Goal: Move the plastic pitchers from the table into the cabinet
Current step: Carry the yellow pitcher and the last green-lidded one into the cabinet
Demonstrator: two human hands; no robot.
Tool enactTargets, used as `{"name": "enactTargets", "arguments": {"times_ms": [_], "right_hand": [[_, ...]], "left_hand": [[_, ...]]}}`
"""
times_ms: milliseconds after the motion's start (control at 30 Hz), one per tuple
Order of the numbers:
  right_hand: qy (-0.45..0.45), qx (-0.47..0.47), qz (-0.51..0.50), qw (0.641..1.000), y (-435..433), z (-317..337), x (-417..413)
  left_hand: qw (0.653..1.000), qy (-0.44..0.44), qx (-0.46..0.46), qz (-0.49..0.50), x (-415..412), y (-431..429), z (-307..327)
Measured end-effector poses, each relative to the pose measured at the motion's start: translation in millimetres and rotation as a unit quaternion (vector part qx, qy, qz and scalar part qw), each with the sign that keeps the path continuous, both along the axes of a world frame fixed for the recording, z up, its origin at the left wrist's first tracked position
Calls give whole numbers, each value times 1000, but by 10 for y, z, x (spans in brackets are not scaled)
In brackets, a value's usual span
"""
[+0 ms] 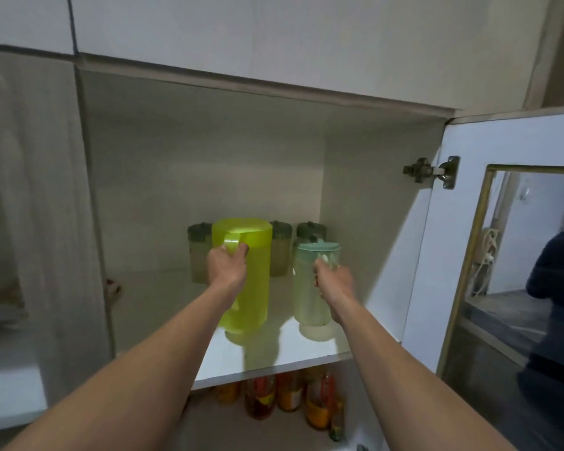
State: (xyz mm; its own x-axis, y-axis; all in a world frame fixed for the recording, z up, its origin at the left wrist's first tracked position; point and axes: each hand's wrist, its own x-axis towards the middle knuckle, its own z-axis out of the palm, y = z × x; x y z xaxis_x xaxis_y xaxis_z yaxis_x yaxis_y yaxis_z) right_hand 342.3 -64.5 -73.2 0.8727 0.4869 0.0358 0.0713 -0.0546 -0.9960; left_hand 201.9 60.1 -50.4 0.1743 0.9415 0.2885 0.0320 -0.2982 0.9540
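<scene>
Pitchers stand near the shelf (306,351) front edge: green pitcher (243,281) at the middle, clear pitcher (310,294) to its right. Left hand (226,266) grips the green handle; right hand (332,281) wraps the clear one's handle. Both look light, stiff, slick plastic; handles are the best hold.

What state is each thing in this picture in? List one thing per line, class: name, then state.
Green pitcher: upright, no lid, held by the handle.
Clear pitcher: upright, teal lid on, gripped.
Left hand: closed on the green pitcher's handle.
Right hand: closed on the clear pitcher.
Cabinet door: open.
Back jars: upright, lidded.
Lower bottles: upright.
</scene>
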Motion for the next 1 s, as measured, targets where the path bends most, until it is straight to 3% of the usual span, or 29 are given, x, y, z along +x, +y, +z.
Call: {"name": "enactTargets", "arguments": {"times_ms": [333, 567, 667, 1000], "right_hand": [[-13, -7, -2, 1000, 656, -306, 721], [-31, -33, 22, 999, 977, -450, 1107], [-73, -76, 45, 993, 1099, -454, 1195], [-71, -93, 73, 990, 1325, -496, 1443]], "left_hand": [[999, 33, -17, -5, 784, 435, -283], [988, 141, 29, 63, 1261, 661, -349], [988, 138, 13, 70, 1380, 734, -368], [985, 152, -16, 78, 1577, 814, -353]]}}
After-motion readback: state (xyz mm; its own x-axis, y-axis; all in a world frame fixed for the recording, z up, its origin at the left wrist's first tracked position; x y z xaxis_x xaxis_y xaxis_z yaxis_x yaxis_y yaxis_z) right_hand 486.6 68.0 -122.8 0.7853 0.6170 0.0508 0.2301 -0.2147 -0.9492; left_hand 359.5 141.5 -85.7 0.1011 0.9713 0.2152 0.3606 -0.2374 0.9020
